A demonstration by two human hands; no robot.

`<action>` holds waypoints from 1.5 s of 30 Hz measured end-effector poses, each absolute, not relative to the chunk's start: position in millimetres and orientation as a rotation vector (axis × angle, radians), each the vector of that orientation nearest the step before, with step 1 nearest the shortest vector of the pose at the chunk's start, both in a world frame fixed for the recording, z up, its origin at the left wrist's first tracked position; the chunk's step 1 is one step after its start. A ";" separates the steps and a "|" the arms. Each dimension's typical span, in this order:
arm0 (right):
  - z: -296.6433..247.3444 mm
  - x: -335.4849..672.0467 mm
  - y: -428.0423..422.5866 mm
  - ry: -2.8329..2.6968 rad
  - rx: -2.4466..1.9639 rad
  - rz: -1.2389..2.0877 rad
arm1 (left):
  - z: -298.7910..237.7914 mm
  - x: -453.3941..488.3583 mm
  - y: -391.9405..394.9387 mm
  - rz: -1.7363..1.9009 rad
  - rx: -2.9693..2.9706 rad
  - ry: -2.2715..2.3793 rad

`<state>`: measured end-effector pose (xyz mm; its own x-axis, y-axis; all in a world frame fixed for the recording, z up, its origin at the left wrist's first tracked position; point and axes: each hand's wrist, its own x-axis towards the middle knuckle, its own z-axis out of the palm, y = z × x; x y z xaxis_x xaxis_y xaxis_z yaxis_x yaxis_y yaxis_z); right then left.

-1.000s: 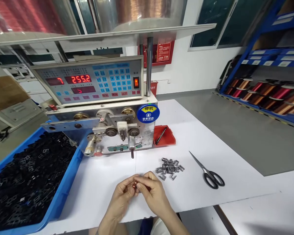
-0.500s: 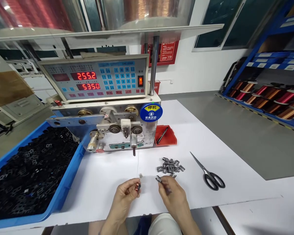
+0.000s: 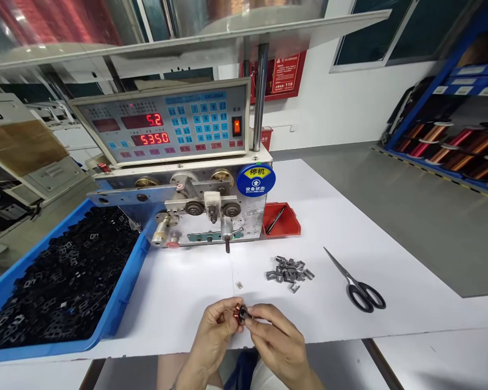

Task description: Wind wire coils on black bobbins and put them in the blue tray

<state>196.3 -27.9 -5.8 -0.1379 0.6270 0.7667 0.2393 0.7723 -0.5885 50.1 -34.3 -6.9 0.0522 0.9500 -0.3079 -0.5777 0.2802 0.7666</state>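
A small copper-wound coil (image 3: 237,312) is pinched by the left hand (image 3: 213,331) just above the white table's (image 3: 179,292) near edge, and a dark core piece (image 3: 244,314) (pinched by the right hand (image 3: 278,341)) is held against it; careful alignment seems needed.

The small coil (image 3: 238,312) is copper-red, and the core piece (image 3: 244,314) against it is dark grey, like the pile of cores (image 3: 290,271) on the white table (image 3: 179,292). The tray (image 3: 124,287) is bright blue, its parts (image 3: 57,281) black. The scissors (image 3: 352,280) have black handles. The small bin (image 3: 295,226) is red. The control panel (image 3: 166,122) shows red digits and pale blue keys; the round sticker (image 3: 256,180) is blue with a yellow band.
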 end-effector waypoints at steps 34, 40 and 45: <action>0.0 205.3 -30.5 -1.640 -0.697 0.501 | -13.0 39.2 -36.8 1.244 0.870 0.862; -1.7 197.2 -37.0 -1.318 -0.812 1.246 | -13.3 39.2 -36.6 1.245 0.849 0.885; -1.2 194.8 -32.7 -1.301 -0.887 1.432 | -18.4 37.6 -35.5 1.240 0.814 0.905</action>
